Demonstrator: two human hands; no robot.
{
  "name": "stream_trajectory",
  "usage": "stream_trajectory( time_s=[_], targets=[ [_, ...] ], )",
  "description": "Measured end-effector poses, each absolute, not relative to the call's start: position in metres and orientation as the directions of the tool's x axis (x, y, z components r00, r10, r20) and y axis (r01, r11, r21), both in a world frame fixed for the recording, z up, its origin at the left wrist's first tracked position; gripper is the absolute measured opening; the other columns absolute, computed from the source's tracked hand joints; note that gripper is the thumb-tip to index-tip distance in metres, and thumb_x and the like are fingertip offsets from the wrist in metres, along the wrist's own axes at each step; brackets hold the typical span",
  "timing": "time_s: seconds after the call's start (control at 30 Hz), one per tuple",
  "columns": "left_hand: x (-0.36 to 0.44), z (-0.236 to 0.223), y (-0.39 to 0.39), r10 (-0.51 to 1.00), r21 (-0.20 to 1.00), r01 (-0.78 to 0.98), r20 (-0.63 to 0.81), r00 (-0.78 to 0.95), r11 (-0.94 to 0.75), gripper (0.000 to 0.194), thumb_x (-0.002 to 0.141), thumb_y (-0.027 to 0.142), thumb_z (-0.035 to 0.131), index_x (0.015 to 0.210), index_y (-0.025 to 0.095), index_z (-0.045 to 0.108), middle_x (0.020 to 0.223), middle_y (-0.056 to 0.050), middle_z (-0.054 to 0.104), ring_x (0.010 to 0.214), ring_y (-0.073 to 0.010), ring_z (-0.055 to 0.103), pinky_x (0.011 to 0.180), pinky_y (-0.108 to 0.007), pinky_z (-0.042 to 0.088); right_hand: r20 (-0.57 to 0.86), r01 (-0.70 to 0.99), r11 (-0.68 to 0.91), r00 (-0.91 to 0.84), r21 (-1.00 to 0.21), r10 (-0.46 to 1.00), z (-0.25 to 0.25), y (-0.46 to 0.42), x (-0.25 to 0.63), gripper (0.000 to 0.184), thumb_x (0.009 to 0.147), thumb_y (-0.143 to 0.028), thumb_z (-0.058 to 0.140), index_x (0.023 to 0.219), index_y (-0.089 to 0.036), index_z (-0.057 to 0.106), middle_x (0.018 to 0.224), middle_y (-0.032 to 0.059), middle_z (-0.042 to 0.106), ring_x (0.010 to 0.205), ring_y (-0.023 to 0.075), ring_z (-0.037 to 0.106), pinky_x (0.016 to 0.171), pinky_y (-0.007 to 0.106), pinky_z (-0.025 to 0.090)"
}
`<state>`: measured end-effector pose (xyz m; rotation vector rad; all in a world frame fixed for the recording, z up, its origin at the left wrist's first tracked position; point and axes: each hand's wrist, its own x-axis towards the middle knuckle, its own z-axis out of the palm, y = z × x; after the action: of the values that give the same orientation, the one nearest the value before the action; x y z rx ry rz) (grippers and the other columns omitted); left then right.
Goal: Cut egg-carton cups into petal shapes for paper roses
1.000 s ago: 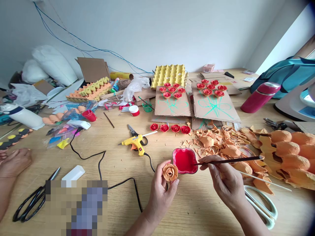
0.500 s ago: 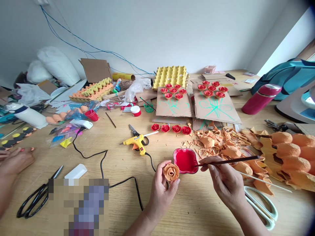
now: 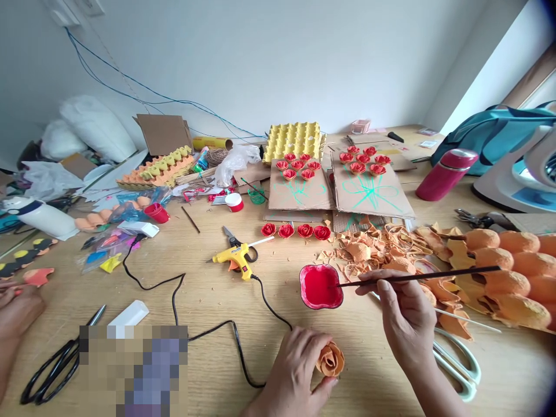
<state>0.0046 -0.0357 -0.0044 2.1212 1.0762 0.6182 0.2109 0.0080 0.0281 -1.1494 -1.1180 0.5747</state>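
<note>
My left hand [image 3: 299, 368] grips an unpainted orange paper rose [image 3: 330, 360] between thumb and fingers, low in front of me. In my right hand [image 3: 406, 315] is a thin dark paintbrush [image 3: 430, 275], held like a pen with its handle pointing right. The brush tip reaches into a small scalloped dish [image 3: 303, 295] of red paint [image 3: 320, 286]. Beyond the dish lies a short row of red painted roses [image 3: 305, 231]. More red roses rest on two cardboard sheets with green drawn stems, a left sheet [image 3: 282, 197] and a right sheet [image 3: 393, 202].
A yellow glue gun [image 3: 233, 256] with a black cord lies over small scissors. Orange scraps [image 3: 356, 250] and egg cartons [image 3: 519, 272] spread at right, near pale-handled scissors [image 3: 467, 370]. Black scissors [image 3: 56, 370] and another person's hand [image 3: 19, 313] are at left. A pink flask [image 3: 447, 174] stands behind.
My left hand has come down and right, toward me, with the orange rose, its back now turned up. The brush has tilted lower and its tip sits further into the paint dish.
</note>
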Motion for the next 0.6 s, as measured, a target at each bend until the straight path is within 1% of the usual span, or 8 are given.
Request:
stream_trajectory(
  time_s=[0.13, 0.27, 0.3, 0.33, 0.43, 0.47, 0.53, 0.6],
  targets=[
    [0.006, -0.007, -0.038, 0.862, 0.7, 0.604, 0.033, 0.506, -0.381, 0.064, 0.07, 0.006, 0.075, 0.126, 0.024, 0.052, 0.116, -0.01, 0.064, 0.103, -0.0296, 0.058, 0.091, -0.046, 0.051, 0.48, 0.215, 0.431, 0.313, -0.876, 0.819, 0.026, 0.003, 0.21, 0.01, 0.096, -0.025, 0.057, 0.104, -0.022, 0.063, 0.1, 0.0071, 0.071, 0.073, 0.0175, 0.072, 0.068, 0.032, 0.06],
    [0.004, 0.0, -0.04, 0.88, 0.666, 0.638, 0.061, 0.472, -0.388, 0.073, 0.067, 0.013, 0.082, 0.131, 0.024, 0.05, 0.12, -0.01, 0.062, 0.106, -0.0307, 0.058, 0.092, -0.047, 0.051, 0.544, 0.324, 0.468, 0.208, -0.822, 0.813, 0.022, 0.0, 0.212, 0.016, 0.096, -0.017, 0.055, 0.108, -0.023, 0.063, 0.1, 0.0075, 0.071, 0.081, 0.0198, 0.072, 0.072, 0.035, 0.06],
    [0.004, 0.004, -0.04, 0.883, 0.657, 0.64, 0.085, 0.463, -0.399, 0.07, 0.068, 0.015, 0.082, 0.13, 0.024, 0.051, 0.119, -0.01, 0.062, 0.106, -0.0303, 0.058, 0.092, -0.046, 0.051, 0.558, 0.346, 0.477, 0.189, -0.808, 0.808, 0.021, -0.001, 0.213, 0.017, 0.095, -0.016, 0.055, 0.109, -0.024, 0.063, 0.099, 0.0071, 0.071, 0.082, 0.0201, 0.072, 0.075, 0.036, 0.06],
    [0.003, 0.008, -0.039, 0.885, 0.647, 0.641, 0.118, 0.451, -0.413, 0.063, 0.071, 0.016, 0.08, 0.127, 0.023, 0.053, 0.117, -0.009, 0.063, 0.105, -0.0294, 0.058, 0.09, -0.045, 0.051, 0.57, 0.363, 0.485, 0.175, -0.796, 0.803, 0.021, -0.001, 0.213, 0.019, 0.095, -0.015, 0.055, 0.109, -0.024, 0.063, 0.097, 0.0067, 0.071, 0.083, 0.0203, 0.072, 0.077, 0.037, 0.06],
    [0.005, 0.022, -0.026, 0.88, 0.6, 0.648, 0.259, 0.398, -0.47, 0.024, 0.085, 0.018, 0.067, 0.108, 0.021, 0.06, 0.103, -0.008, 0.063, 0.097, -0.0253, 0.059, 0.086, -0.041, 0.05, 0.586, 0.375, 0.502, 0.149, -0.779, 0.797, 0.02, -0.002, 0.214, 0.019, 0.095, -0.014, 0.054, 0.109, -0.024, 0.063, 0.098, 0.0069, 0.071, 0.083, 0.0204, 0.072, 0.076, 0.038, 0.06],
    [0.006, 0.027, -0.02, 0.874, 0.58, 0.654, 0.306, 0.378, -0.486, 0.016, 0.088, 0.018, 0.063, 0.104, 0.021, 0.061, 0.1, -0.007, 0.063, 0.094, -0.0243, 0.059, 0.085, -0.04, 0.049, 0.586, 0.372, 0.504, 0.147, -0.779, 0.797, 0.02, -0.002, 0.213, 0.019, 0.095, -0.015, 0.054, 0.109, -0.024, 0.063, 0.098, 0.0071, 0.071, 0.083, 0.0205, 0.072, 0.073, 0.037, 0.06],
    [0.011, 0.035, -0.005, 0.85, 0.539, 0.661, 0.385, 0.358, -0.523, 0.016, 0.09, 0.015, 0.058, 0.105, 0.022, 0.062, 0.097, -0.006, 0.063, 0.093, -0.0235, 0.058, 0.084, -0.04, 0.048, 0.586, 0.364, 0.506, 0.154, -0.782, 0.795, 0.02, -0.002, 0.212, 0.019, 0.095, -0.015, 0.054, 0.109, -0.024, 0.063, 0.099, 0.0074, 0.07, 0.082, 0.0207, 0.072, 0.07, 0.035, 0.06],
    [0.018, 0.04, 0.009, 0.826, 0.481, 0.686, 0.445, 0.346, -0.546, 0.018, 0.091, 0.021, 0.061, 0.109, 0.02, 0.062, 0.098, -0.008, 0.062, 0.093, -0.0249, 0.057, 0.084, -0.04, 0.047, 0.593, 0.358, 0.512, 0.167, -0.781, 0.788, 0.02, -0.003, 0.211, 0.018, 0.095, -0.016, 0.055, 0.109, -0.024, 0.064, 0.099, 0.0076, 0.07, 0.082, 0.0212, 0.072, 0.068, 0.036, 0.059]
  ],
)
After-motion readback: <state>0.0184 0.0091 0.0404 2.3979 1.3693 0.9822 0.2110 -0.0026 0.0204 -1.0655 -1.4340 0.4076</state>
